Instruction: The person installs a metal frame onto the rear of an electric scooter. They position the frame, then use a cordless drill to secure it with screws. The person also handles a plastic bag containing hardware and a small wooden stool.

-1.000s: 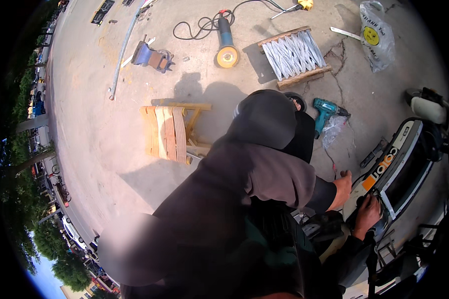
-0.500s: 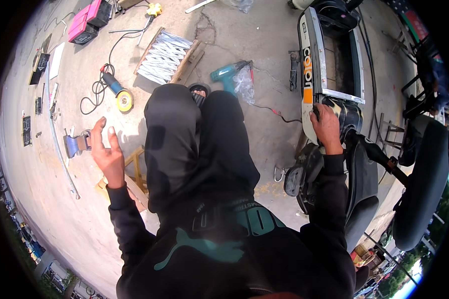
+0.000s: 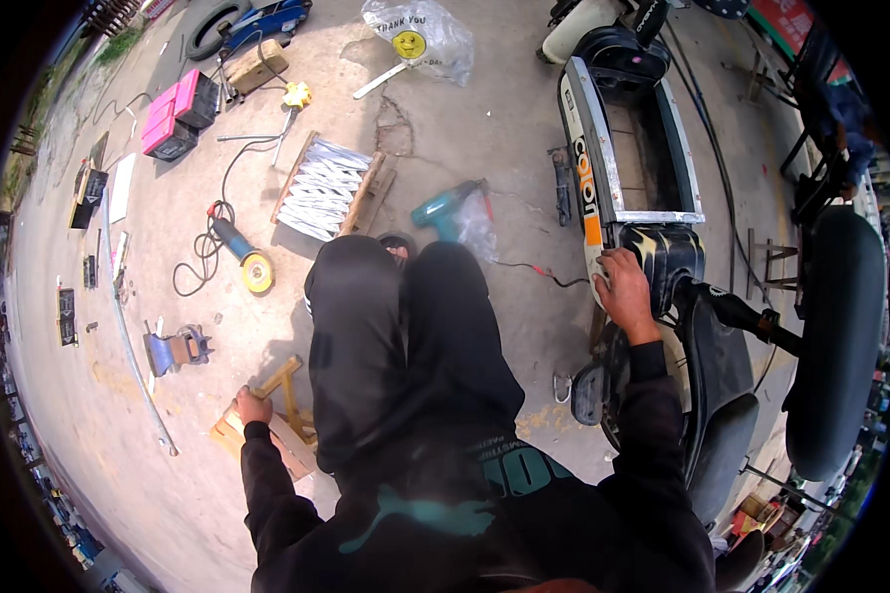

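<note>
Scooter [image 3: 667, 247], one, upright on the ground [image 3: 509, 331]; right hand [image 3: 625, 294] at its left edge, fingers bent, hold cannot be told; stool [image 3: 292, 447], one, wooden, well left; left hand [image 3: 253, 406] curled at its upper edge, closure unclear; step, judged: steadying at both; next move calls for sure contact.

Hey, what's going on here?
Someone's left hand is on a tan wooden stool, and the right hand is on the near end of a long cream side panel of a black scooter. A teal power drill and a blue angle grinder lie on the grey concrete ground.
</note>
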The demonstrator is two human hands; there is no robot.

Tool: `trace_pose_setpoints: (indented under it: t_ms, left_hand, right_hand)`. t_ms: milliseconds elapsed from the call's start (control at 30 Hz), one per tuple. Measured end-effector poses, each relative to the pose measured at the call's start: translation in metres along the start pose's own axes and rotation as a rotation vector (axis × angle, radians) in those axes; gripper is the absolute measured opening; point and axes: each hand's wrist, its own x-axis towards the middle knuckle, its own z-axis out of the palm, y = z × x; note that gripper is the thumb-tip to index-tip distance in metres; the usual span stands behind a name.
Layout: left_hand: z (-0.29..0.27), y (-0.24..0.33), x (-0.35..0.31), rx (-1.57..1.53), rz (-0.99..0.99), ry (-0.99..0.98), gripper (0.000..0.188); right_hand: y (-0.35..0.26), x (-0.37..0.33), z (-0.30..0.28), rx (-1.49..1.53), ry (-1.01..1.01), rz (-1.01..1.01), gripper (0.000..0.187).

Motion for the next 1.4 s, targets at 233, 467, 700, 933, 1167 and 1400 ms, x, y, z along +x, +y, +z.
trace_pose_setpoints:
  t_ms: [233,467,700,933,1167,1400]
  left_hand:
    - [-0.031,0.054,-0.013,0.124,0.547,-0.174,0.043]
    - [-0.015,0.103,-0.003,-0.068,0.589,-0.209,0.047]
    - [-0.012,0.153,0.013,-0.192,0.885,-0.331,0.038]
    - [0.048,0.13,0.031,-0.252,0.908,-0.512,0.041]
    - [0.044,0.128,0.057,-0.198,0.948,-0.584,0.042]
    - [0.04,0.128,0.033,-0.23,1.099,-0.479,0.041]
  right_hand:
    - [0.004,-0.007,0.015,-0.033,-0.028,0.005,0.029]
    - [0.0,-0.006,0.037,-0.045,-0.074,-0.002,0.035]
    - [0.008,-0.008,0.037,-0.124,-0.038,0.04,0.04]
    - [-0.001,0.003,0.029,-0.141,-0.136,0.04,0.04]
    - [-0.018,0.022,0.036,-0.243,-0.197,0.099,0.045]
    - [-0.019,0.02,0.037,-0.328,-0.389,0.187,0.064]
